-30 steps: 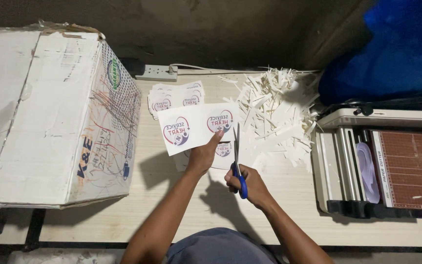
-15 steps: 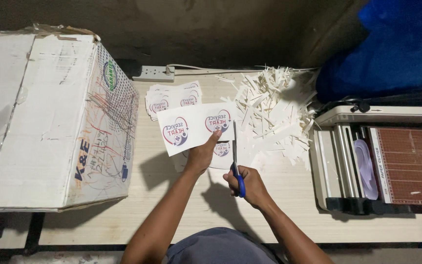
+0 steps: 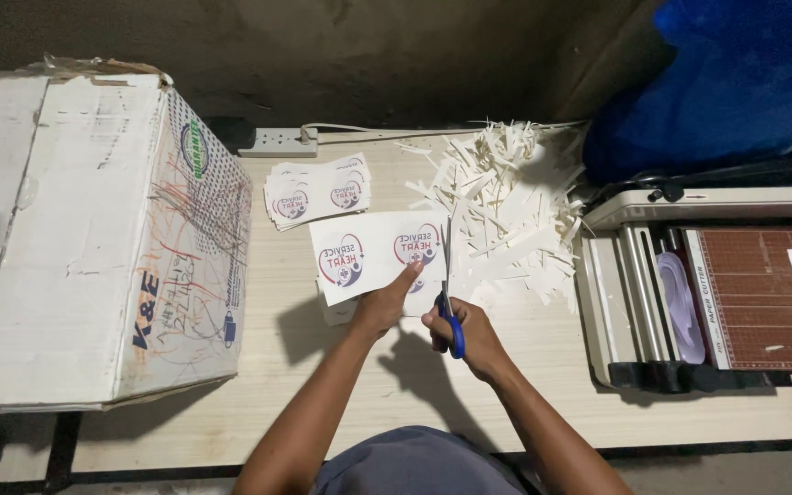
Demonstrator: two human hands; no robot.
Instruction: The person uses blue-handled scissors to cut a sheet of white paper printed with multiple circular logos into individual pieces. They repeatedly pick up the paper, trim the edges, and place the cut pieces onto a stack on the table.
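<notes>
My left hand (image 3: 383,301) pinches the near edge of a white printed sheet (image 3: 373,252) that carries two round red-and-blue emblems, held up over the table. Blue-handled scissors (image 3: 449,302) are gripped in my right hand (image 3: 469,335), their blades running up along the sheet's right edge. Under the sheet lies a small pile of cut emblem cards, mostly hidden. A second stack of printed sheets (image 3: 318,190) lies flat further back.
A big worn white cardboard box (image 3: 93,229) fills the left side. White paper strips (image 3: 506,206) are heaped at the back right. A paper cutter (image 3: 717,293) stands at the right, a power strip (image 3: 277,140) by the wall, blue fabric (image 3: 735,82) behind.
The sheet and both hands sit a little further right and nearer the strip heap; the scissor blades have run further up the sheet's right edge. The view has shifted slightly.
</notes>
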